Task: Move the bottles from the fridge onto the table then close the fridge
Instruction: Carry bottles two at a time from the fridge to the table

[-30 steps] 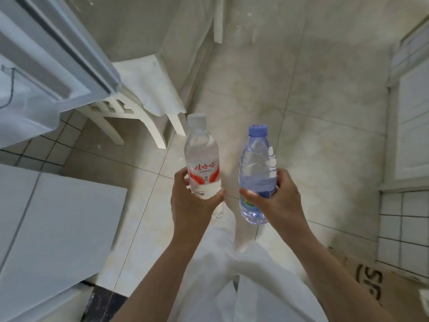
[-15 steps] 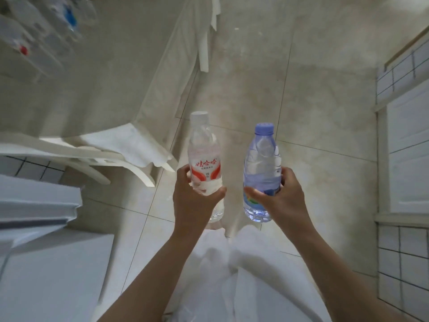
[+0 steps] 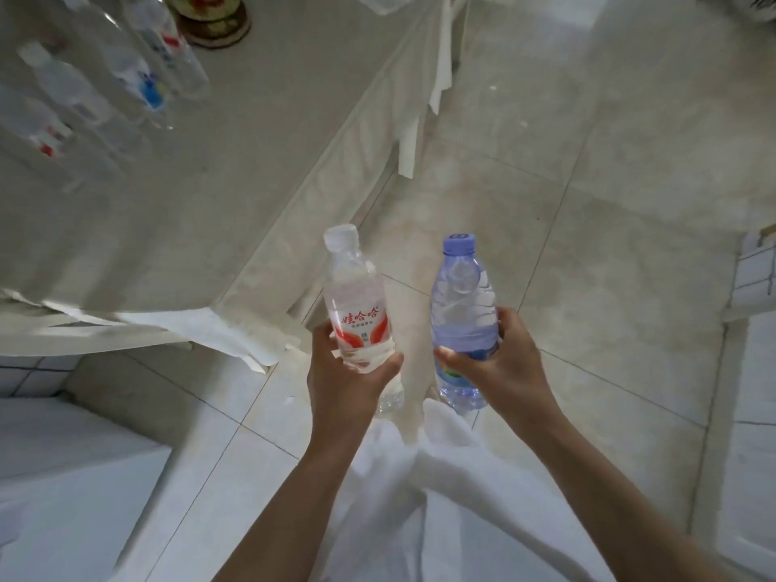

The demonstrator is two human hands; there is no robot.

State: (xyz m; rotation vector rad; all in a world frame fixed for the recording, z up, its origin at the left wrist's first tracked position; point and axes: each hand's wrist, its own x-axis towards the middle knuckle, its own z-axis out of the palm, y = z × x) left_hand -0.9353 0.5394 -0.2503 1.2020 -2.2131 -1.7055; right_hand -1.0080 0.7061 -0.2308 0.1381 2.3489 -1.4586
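Note:
My left hand (image 3: pixel 348 384) grips a clear bottle with a red label (image 3: pixel 357 304) and a white cap, held upright. In my right hand (image 3: pixel 499 371) is a blue-tinted bottle (image 3: pixel 462 304) with a blue cap, also upright. Both bottles hang over the tiled floor, just right of the table (image 3: pixel 252 174), which wears a pale cloth. Several blurred bottles (image 3: pixel 126 77) stand on the table's far left part. A white surface, possibly the fridge (image 3: pixel 63 476), fills the bottom left corner.
A round decorated mat (image 3: pixel 214 18) lies at the table's far end. A white chair with a cloth (image 3: pixel 189 329) stands against the table's near edge. White cabinets (image 3: pixel 751 371) line the right side. My white trousers (image 3: pixel 420 497) are below.
The view has swung from the fridge door toward the table, which now fills the upper left. Both hands keep their hold on the bottles, still side by side.

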